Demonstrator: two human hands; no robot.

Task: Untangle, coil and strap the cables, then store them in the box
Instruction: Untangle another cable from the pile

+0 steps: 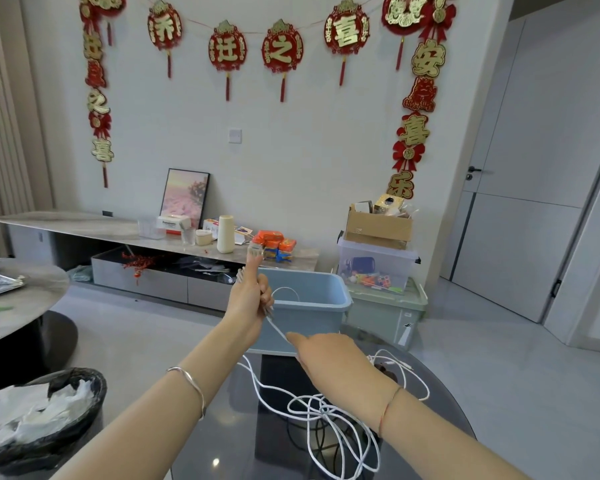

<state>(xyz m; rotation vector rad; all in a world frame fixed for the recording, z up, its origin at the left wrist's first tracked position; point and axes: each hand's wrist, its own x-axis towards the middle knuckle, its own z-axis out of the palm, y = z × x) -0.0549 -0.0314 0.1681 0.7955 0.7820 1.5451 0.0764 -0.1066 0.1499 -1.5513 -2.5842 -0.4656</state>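
White cable point(321, 408), where's it at? (A)

Mostly a loose knotted heap on the dark table point(229, 410), near edge. One strand rises from the heap to both hands, in front of the box point(312, 323). (B)

Hands? (A)

Left hand point(252, 299) is up, fist curled round the strand, thumb sticking up. Sth blurred at the thumb tip, maybe the plug, can't tell. Right hand point(329, 355) is lower, back of hand to cam, fingers reaching left. Strand runs taut from the left fist down to its fingertips. Pinch or just touch, can't tell, the grip is hidden. (B)

Step? (A)

Untangle, imo early. Loops on the table cross each other, nothing coiled, no strap on it. A short bit of white cable shows inside the box, prob a diff one. A second cable point(400, 365) lies on the table just right of the right wrist, also loose. (B)

Next move needs? (A)

My guess: keep the left fist as anchor and run the right hand down the strand toward the heap to work out the crossings. Go slow and lift the loops clear, since a hard pull could cinch the knot or drag in the second cable. Then coil from the held end. (B)
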